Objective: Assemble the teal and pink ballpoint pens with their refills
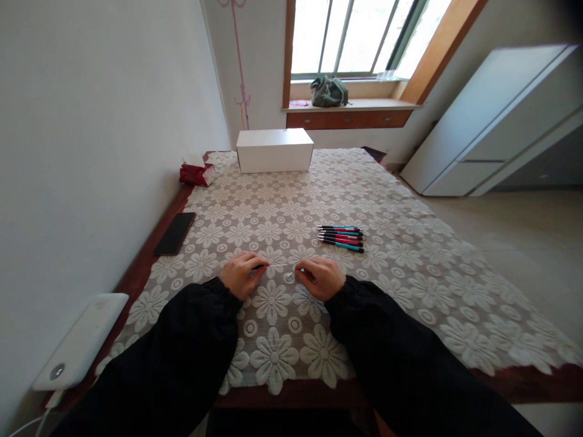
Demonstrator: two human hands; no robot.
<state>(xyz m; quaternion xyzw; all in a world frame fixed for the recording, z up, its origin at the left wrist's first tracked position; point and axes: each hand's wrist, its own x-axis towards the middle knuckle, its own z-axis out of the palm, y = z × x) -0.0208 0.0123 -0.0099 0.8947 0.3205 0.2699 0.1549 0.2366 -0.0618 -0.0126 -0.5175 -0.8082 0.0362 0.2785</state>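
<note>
Pinching with both hands, low over the near middle of the table (150, 255). Left hand (241, 274): fingers curled tight, thumb and forefinger closed on the dark end of a thin refill (277, 265). Right hand (320, 278): fingers also closed, holding a small teal pen part (302, 271) at its fingertips; exactly what piece it is, too small to tell. Refill: very slim, pale, lying roughly level between the two hands, its right tip just short of the right hand's fingers; touching or not, cannot tell. Both forearms in black sleeves, resting on a lace cloth (410, 267) with a flower pattern. Row of pens (341, 237), teal and pink with black tips, lies near, just beyond the right hand. Black phone (175, 233) at left edge. White box (274, 150) at far end, red tissue pack (197, 173) beside it.
</note>
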